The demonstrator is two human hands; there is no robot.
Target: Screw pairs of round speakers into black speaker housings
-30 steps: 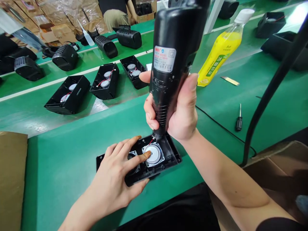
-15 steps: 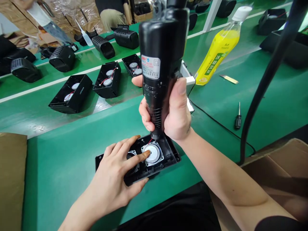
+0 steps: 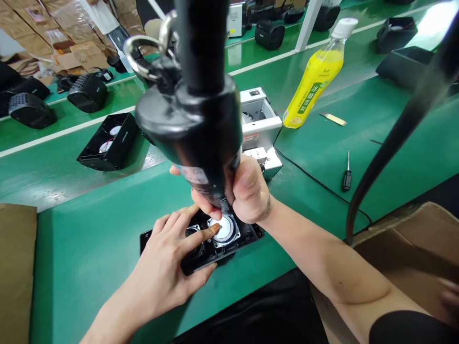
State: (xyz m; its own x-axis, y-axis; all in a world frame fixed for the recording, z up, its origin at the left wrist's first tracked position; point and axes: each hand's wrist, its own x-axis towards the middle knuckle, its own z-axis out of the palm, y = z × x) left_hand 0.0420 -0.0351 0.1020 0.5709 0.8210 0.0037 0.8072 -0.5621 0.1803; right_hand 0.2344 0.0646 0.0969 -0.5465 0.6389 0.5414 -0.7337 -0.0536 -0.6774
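The screwdriver (image 3: 201, 138) has tipped toward us and sunk, right hand (image 3: 249, 191) grip clamped round it, left hand (image 3: 168, 263) grip open, forefinger pinning the speaker driver (image 3: 226, 230), likely seating a screw.

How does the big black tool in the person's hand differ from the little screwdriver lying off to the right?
The electric screwdriver is thick and bulky; the small screwdriver is thin. The electric screwdriver is held tilted in the right hand, tip down over the speaker housing; the small screwdriver lies flat, untouched, on the green table. Only the electric screwdriver has a metal ring on top. Both are mostly black.
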